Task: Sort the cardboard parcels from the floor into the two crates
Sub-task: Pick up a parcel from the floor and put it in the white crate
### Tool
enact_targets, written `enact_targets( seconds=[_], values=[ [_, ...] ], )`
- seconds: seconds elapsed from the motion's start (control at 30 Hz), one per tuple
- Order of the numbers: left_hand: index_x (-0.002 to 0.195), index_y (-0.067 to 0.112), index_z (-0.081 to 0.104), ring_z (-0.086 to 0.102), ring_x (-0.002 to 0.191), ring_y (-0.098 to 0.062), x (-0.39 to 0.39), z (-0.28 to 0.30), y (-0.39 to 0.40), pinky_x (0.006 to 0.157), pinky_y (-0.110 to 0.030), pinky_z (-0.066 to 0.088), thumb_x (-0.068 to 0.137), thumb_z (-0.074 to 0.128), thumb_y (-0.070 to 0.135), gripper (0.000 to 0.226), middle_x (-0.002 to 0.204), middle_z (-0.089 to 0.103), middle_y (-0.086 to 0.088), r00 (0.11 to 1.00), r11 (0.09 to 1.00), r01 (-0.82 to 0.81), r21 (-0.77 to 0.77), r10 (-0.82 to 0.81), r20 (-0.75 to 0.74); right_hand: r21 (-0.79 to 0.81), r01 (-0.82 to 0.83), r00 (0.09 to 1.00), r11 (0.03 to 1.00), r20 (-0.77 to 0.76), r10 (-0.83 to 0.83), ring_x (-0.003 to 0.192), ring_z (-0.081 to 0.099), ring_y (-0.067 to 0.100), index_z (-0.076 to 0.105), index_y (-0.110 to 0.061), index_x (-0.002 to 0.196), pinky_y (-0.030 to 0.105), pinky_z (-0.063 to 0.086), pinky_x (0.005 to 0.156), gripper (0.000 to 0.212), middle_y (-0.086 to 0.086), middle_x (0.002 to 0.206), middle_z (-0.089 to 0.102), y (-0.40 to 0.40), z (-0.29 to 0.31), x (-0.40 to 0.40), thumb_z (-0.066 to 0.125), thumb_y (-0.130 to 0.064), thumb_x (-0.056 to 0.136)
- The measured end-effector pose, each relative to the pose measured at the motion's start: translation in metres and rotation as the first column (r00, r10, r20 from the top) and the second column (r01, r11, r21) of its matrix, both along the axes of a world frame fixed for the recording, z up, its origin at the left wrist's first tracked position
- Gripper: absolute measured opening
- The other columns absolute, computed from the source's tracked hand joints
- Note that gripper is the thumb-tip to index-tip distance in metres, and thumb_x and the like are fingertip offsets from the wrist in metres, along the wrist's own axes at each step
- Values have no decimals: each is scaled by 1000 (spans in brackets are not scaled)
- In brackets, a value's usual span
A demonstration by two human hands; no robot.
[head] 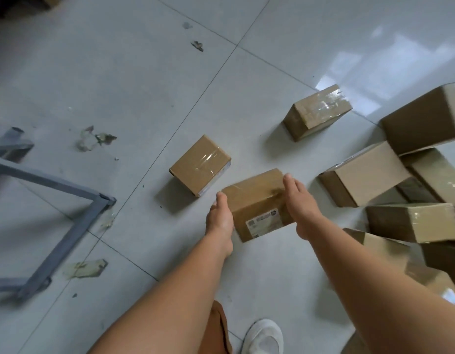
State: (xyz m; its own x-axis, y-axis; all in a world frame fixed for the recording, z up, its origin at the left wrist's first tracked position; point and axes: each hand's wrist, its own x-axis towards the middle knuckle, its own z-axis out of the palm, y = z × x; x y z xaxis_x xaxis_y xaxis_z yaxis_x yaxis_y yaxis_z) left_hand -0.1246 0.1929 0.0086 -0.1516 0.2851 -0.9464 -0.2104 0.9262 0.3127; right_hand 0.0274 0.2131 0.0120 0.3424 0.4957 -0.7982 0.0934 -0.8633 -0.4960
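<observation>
A small cardboard parcel with a white label on its near side sits between my two hands at the middle of the view. My left hand presses its left side and my right hand lies against its right side. Whether the parcel rests on the floor or is lifted, I cannot tell. A taped parcel lies just beyond it to the left, and another taped parcel lies farther back. A heap of several parcels fills the right edge. No crate is in view.
A grey metal frame lies on the tiled floor at the left. Scraps of tape and paper are scattered over the tiles. My white shoe is at the bottom edge.
</observation>
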Motion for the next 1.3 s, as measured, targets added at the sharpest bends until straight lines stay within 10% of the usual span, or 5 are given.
enact_targets(
  seconds=[0.37, 0.67, 1.3],
  values=[
    [111, 21, 62, 61, 106, -33, 12, 214, 14, 96, -52, 48, 61, 38, 69, 74, 115, 65, -11, 994, 988, 26, 154, -9, -111, 40, 204, 978, 978, -47, -202, 112, 41, 21, 40, -16, 140, 35, 29, 89, 70, 6, 137, 43, 5, 230, 12, 32, -65, 92],
    [130, 25, 53, 51, 107, -18, 31, 386, 24, 88, -32, 40, 97, 43, 38, 37, 120, 55, 0, 993, 936, 13, 352, 29, -114, 237, 157, 988, 959, -26, -155, 104, 47, 20, 48, -25, 132, 37, 41, 83, 40, 4, 121, 49, 10, 386, 21, 40, -44, 98],
    [113, 24, 63, 63, 96, -17, -63, 632, 18, 78, -28, 52, 90, 51, 8, 31, 106, 68, -1, 908, 530, -245, 812, 420, -1, 661, 189, 966, 726, -259, -15, 86, 49, 7, 62, -26, 112, 22, 40, 68, 25, -6, 99, 57, 27, 625, -85, 47, -20, 94]
  ],
)
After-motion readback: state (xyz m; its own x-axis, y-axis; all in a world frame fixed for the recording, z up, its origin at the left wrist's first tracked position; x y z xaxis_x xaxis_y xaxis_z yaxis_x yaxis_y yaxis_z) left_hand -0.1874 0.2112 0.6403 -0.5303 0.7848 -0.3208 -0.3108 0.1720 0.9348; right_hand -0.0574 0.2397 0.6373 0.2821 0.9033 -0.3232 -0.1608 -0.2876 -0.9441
